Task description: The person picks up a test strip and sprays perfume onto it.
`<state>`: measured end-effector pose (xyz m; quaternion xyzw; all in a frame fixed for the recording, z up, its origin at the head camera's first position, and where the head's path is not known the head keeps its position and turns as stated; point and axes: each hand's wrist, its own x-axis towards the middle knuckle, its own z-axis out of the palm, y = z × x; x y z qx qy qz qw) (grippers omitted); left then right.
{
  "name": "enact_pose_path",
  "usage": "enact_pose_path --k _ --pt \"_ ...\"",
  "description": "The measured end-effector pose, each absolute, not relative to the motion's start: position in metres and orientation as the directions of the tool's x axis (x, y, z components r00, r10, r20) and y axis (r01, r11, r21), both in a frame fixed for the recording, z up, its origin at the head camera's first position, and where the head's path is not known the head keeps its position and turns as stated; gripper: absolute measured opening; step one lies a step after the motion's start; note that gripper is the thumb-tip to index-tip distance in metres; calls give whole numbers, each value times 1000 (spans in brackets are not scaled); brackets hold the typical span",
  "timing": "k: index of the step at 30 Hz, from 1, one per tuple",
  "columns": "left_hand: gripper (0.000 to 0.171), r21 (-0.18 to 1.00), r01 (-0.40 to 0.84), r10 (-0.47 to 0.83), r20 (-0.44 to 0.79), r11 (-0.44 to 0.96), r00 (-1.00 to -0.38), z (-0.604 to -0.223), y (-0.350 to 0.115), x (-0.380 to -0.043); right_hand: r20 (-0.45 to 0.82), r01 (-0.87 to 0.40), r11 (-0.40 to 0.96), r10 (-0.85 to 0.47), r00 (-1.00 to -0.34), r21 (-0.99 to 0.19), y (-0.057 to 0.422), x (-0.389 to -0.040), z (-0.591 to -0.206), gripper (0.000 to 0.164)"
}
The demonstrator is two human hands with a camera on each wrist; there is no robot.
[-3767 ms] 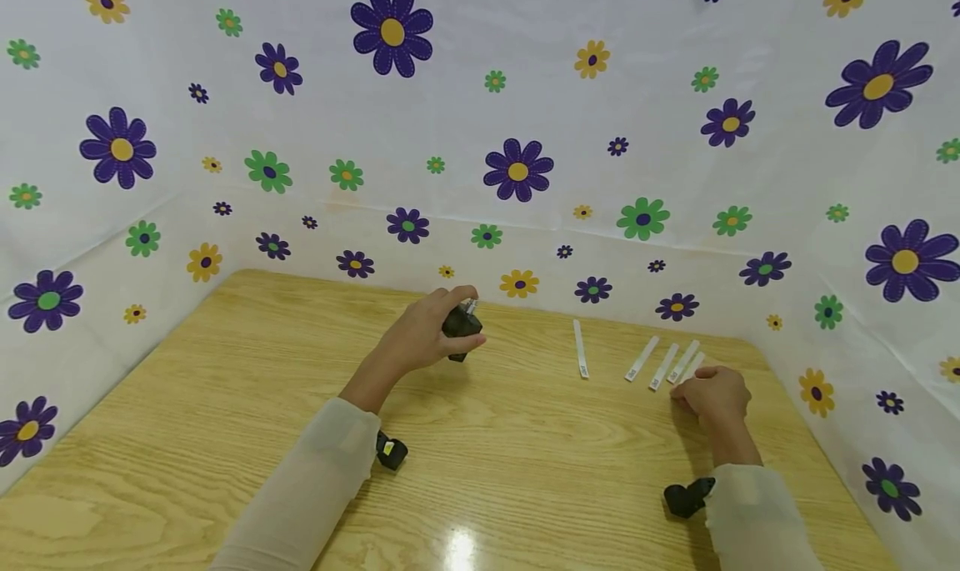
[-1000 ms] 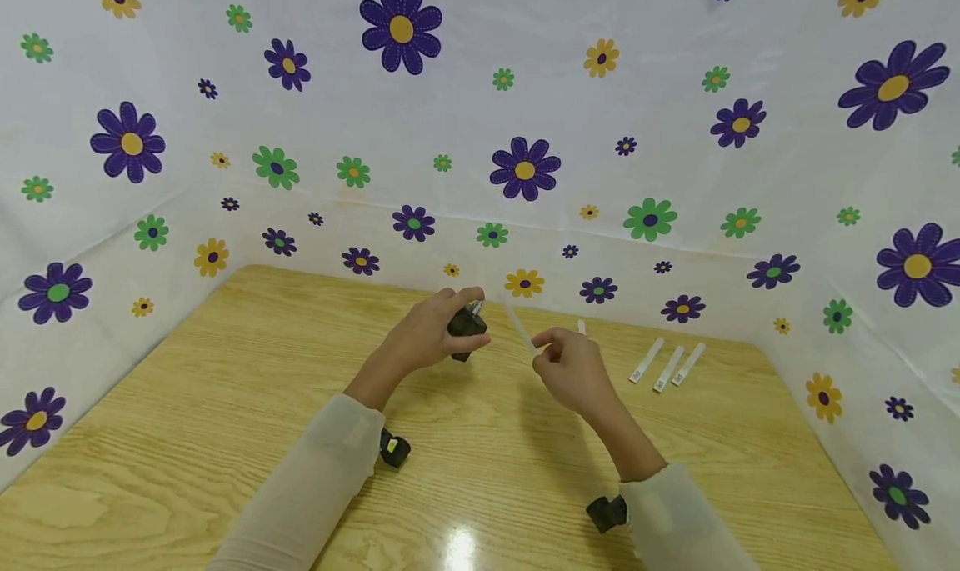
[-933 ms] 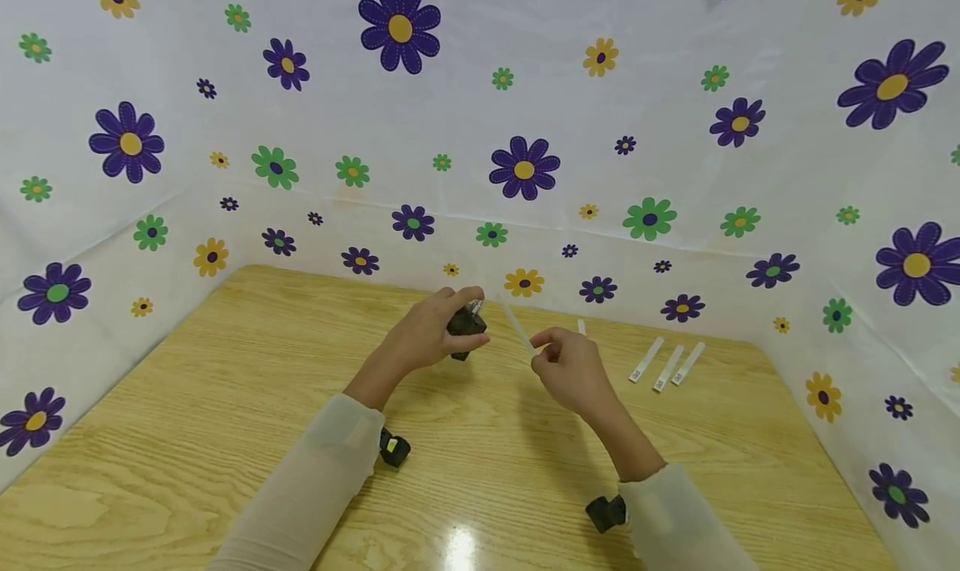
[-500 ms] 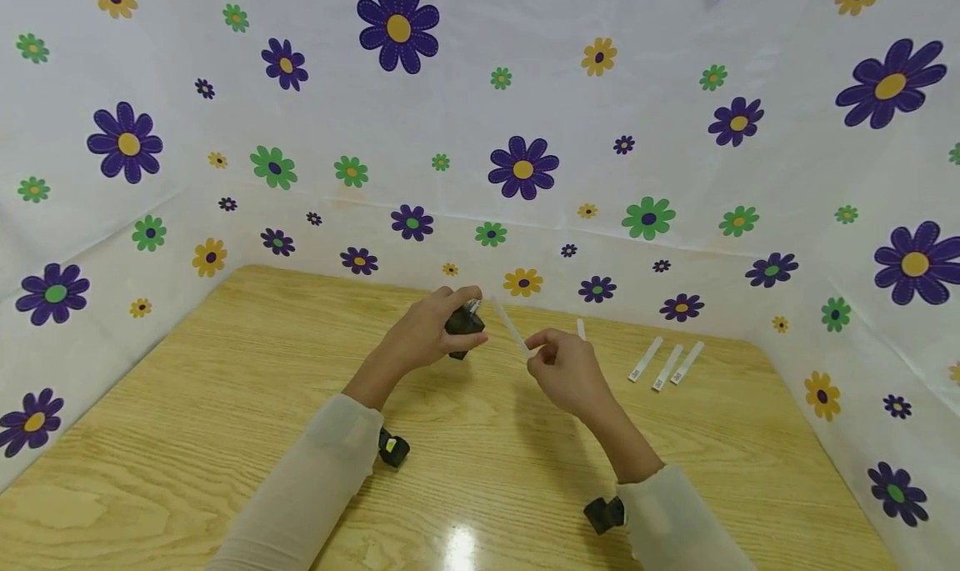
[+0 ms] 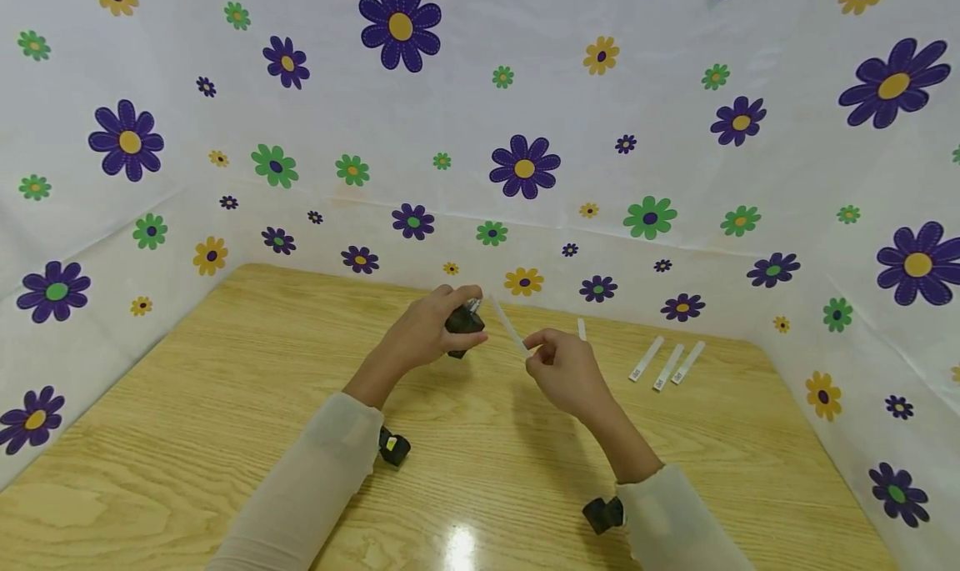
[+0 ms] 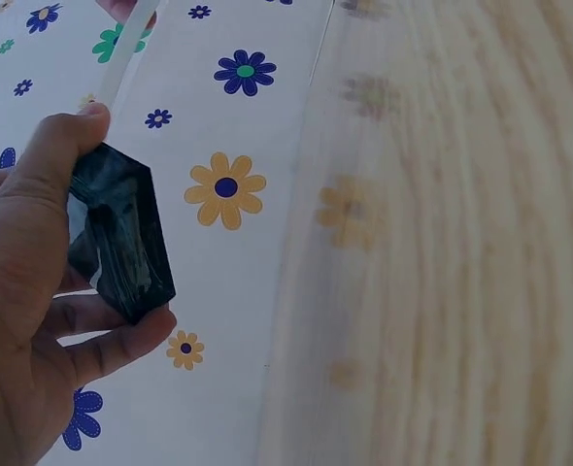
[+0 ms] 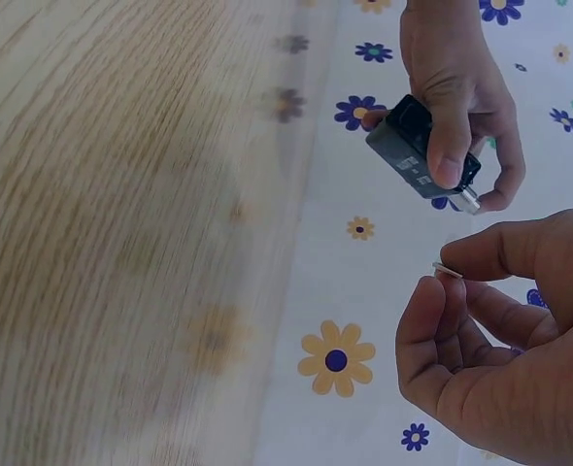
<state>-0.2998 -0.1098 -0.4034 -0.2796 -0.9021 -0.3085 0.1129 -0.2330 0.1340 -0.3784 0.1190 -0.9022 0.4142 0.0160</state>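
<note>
My left hand (image 5: 420, 333) holds a dark glass perfume bottle (image 5: 465, 321) above the table, its index finger on top by the silver spray nozzle (image 7: 466, 200). Faint pale lettering marks the bottle's face in the right wrist view. Thumb and finger of my right hand (image 5: 568, 373) pinch the lower end of a narrow white paper test strip (image 5: 508, 326). It slants up and left, its far tip close beside the nozzle but apart from it. In the left wrist view the faceted bottle (image 6: 126, 233) lies between thumb and fingers.
On the wooden table (image 5: 300, 371), several white strips lie at the right, including one strip (image 5: 646, 359) with a small printed label. Another strip (image 5: 581, 329) is partly hidden behind my right hand. A flower-patterned white cloth (image 5: 450, 96) encloses the back and sides.
My right hand has gone from the strips at the right to near the bottle, taking one strip along. Lately it shifts slightly left. The left hand keeps holding the bottle in place.
</note>
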Motion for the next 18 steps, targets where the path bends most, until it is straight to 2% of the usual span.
enact_pose_path --k 18 --pt "64 489 583 437 388 649 -811 -405 -109 -302 128 -226 625 -199 -972 -748 134 -233 -377 21"
